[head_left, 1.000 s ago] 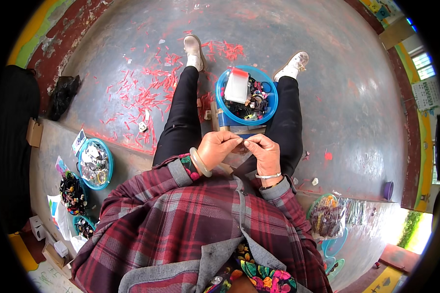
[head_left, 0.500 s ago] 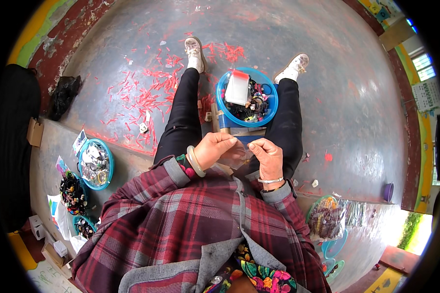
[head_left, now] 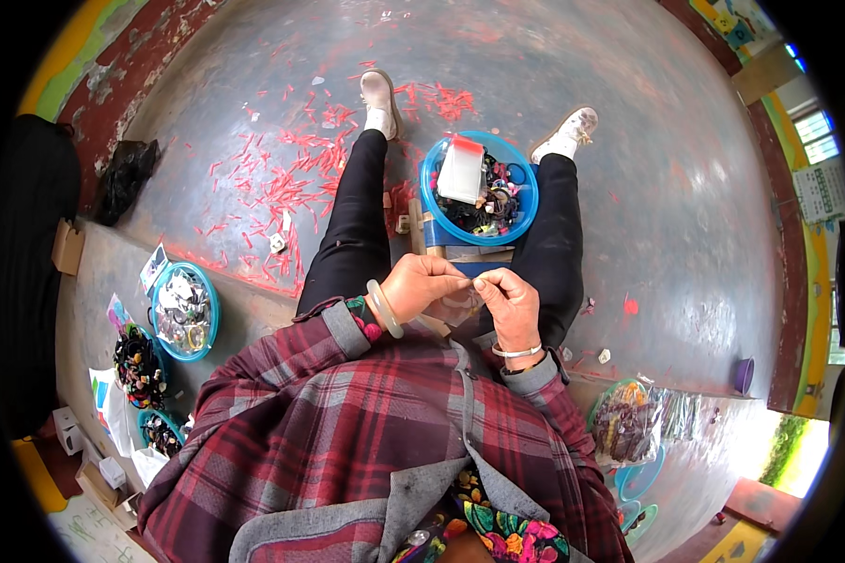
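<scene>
A small clear plastic bag (head_left: 457, 308) hangs in front of my chest, pinched along its upper edge by both hands. My left hand (head_left: 420, 286) is closed on it with thumb and forefinger, and my right hand (head_left: 511, 305) pinches it close beside; their fingertips nearly touch. What the bag holds, if anything, is too faint to make out. Just beyond stands a blue basin (head_left: 432, 208) between my knees, filled with dark hair ties and small colourful pieces (head_left: 490, 214). On that pile lies a stack of clear bags with a red top strip (head_left: 461, 176).
Red plastic strips (head_left: 296, 188) litter the floor at the far left. At left stand a basin of bagged items (head_left: 183, 311) and dark hair accessories (head_left: 141, 369). A packed clear bag (head_left: 624, 424) lies at right, near a purple cup (head_left: 744, 374).
My hands have drawn together along the bag's upper edge, my left fingertips moving right until almost meeting the right ones. The left foot has turned slightly.
</scene>
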The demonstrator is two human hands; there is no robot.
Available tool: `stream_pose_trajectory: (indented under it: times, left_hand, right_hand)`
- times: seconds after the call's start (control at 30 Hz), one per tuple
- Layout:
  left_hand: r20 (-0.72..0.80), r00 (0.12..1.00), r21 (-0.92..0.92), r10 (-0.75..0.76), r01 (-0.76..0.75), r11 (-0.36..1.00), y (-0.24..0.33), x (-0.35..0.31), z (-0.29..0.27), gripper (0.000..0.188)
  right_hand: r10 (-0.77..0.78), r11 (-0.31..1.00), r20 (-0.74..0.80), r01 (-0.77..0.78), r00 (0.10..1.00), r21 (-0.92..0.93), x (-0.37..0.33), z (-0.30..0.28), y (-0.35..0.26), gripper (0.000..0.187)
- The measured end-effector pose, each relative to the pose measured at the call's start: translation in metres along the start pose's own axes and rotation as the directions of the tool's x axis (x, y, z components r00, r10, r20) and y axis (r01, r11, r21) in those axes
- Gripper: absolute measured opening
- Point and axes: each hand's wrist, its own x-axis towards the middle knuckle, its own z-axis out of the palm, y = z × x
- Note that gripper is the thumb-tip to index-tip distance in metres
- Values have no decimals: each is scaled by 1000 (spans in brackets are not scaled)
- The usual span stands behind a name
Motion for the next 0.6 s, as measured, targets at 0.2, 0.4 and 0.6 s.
stream_pose_trajectory:
  times: [0.2,0.4,0.6]
  left_hand:
    - [-50,996,100,79,-74,992,-2,-7,-17,17]
    - [-108,985,71,131,-124,990,-9,-17,-34,16]
    - [-507,813,35,287,-313,949,-11,-62,-104,17]
  right_hand:
    - [33,998,-51,-35,998,-43,0,7,-4,7]
    - [61,985,-30,-55,998,164,-1,24,-3,9]
    - [143,985,40,-147,989,92,4,31,9,16]
